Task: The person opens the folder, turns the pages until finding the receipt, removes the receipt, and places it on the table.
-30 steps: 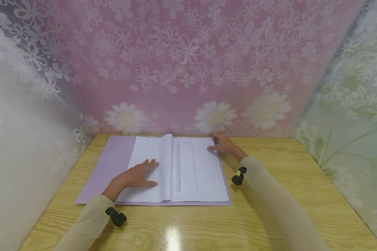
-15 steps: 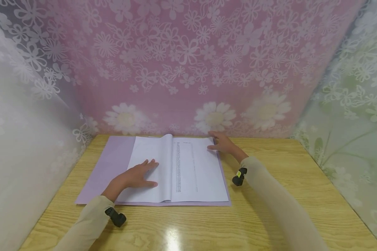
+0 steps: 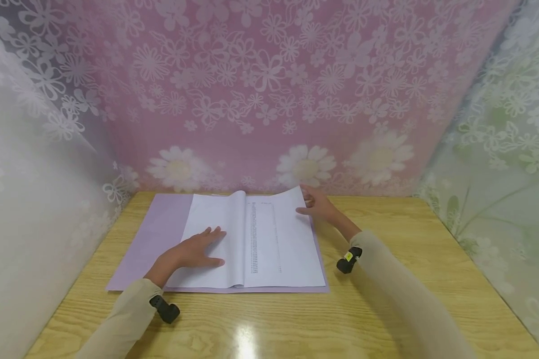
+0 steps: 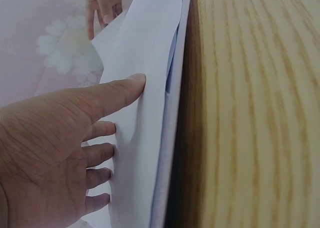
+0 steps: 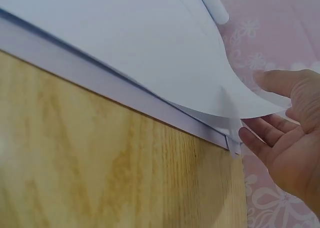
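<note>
A lilac folder (image 3: pixel 161 224) lies open on the table with white printed sheets in it. My left hand (image 3: pixel 195 252) rests spread on the left-hand page (image 3: pixel 206 212), fingers pointing toward the fold. In the left wrist view its thumb (image 4: pixel 122 93) and fingertips touch the paper. At the far right corner, my right hand (image 3: pixel 319 203) holds the top corner of the right-hand page (image 3: pixel 296 244). That corner is raised and curves up from the sheets below, as the lifted page (image 5: pixel 200 78) in the right wrist view shows. The hand partly hides the corner.
The folder sits at the back left of the wooden table (image 3: pixel 386 299), close to a pink floral curtain (image 3: pixel 251 124). Pale floral sheets hang at both sides. A curled sheet (image 3: pixel 239 239) bulges along the fold. Each sleeve carries a black wrist camera (image 3: pixel 349 260).
The top right corner of the right-hand page has risen in my right hand, whose fingers have drawn in. The right wrist has shifted slightly right. My left hand stays where it was.
</note>
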Available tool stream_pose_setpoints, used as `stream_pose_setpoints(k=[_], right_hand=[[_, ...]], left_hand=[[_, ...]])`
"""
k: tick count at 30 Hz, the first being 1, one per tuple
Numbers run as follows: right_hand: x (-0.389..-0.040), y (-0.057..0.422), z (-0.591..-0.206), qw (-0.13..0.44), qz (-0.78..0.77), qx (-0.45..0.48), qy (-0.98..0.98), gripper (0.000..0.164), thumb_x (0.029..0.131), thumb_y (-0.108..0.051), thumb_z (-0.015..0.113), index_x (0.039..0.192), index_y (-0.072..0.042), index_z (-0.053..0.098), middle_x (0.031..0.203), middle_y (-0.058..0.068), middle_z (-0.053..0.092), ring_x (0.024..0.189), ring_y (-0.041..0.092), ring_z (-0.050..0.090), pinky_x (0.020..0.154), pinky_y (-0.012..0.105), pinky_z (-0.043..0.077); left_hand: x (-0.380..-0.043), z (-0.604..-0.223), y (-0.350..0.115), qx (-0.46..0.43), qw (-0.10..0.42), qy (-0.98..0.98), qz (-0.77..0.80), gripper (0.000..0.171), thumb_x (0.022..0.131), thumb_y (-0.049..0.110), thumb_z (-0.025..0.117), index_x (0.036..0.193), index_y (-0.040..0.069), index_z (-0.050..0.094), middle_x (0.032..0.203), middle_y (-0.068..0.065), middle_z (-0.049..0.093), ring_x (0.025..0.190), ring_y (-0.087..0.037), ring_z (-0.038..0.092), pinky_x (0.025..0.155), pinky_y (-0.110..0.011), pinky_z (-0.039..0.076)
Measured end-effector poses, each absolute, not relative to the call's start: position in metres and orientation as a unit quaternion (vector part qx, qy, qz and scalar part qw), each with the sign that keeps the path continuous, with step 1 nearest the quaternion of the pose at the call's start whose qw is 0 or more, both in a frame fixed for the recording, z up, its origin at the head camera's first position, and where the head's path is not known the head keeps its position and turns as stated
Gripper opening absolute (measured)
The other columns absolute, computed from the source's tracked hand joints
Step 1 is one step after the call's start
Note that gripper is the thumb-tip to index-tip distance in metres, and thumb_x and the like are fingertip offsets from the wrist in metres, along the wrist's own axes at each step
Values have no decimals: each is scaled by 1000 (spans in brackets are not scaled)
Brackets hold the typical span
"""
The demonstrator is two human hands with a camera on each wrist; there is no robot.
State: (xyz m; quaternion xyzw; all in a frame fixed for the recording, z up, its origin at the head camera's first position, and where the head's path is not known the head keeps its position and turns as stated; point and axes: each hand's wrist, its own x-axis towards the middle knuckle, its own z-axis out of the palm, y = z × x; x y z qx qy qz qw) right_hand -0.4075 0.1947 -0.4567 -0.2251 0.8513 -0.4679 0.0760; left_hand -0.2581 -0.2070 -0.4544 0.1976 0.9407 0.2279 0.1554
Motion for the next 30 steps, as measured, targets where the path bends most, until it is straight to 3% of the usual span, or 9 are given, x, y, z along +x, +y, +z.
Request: stream_pose_setpoints(k=[7, 13, 17, 20, 24, 30], right_hand=[[-391, 201, -457, 104, -488, -212, 840, 73, 95, -19, 74, 154, 5, 38, 149, 27, 51, 134, 43, 55, 109, 52, 48], [-370, 211, -457, 128, -483, -199, 843, 66, 99, -29, 69, 149, 6, 46, 143, 26, 58, 132, 38, 58, 106, 44, 52], [-357, 216, -457, 152, -505, -213, 822, 63, 101, -30, 65, 150, 5, 45, 151, 25, 51, 135, 38, 56, 106, 42, 52], [-349, 219, -458, 173, -516, -224, 808, 62, 104, -31, 60, 152, 4, 43, 157, 25, 43, 138, 41, 52, 110, 47, 48], [-340, 223, -460, 192, -534, -231, 790, 59, 107, -29, 55, 154, 3, 39, 157, 26, 43, 136, 40, 55, 111, 47, 48], [-335, 223, -463, 186, -553, -252, 772, 60, 103, -15, 61, 155, 2, 38, 150, 29, 50, 137, 36, 54, 102, 28, 53]], left_hand=[[-257, -453, -206, 203, 151, 941, 225, 87, 93, 48, 72, 161, 10, 32, 169, -18, 22, 156, -46, 15, 121, -66, 23], [-258, -454, -207, 209, 148, 939, 231, 87, 92, 48, 72, 160, 9, 33, 168, -19, 23, 156, -46, 15, 120, -67, 23], [-259, -456, -208, 208, 149, 940, 228, 88, 93, 49, 72, 160, 10, 33, 169, -18, 22, 156, -46, 15, 121, -67, 22], [-259, -457, -207, 206, 152, 940, 225, 88, 93, 50, 71, 161, 11, 32, 169, -18, 22, 156, -46, 14, 121, -66, 22], [-259, -458, -206, 204, 152, 941, 225, 88, 92, 51, 72, 161, 12, 32, 169, -17, 21, 156, -45, 14, 121, -66, 22], [-259, -459, -206, 203, 151, 941, 226, 88, 92, 50, 72, 161, 12, 32, 169, -16, 21, 157, -45, 13, 121, -67, 22]])
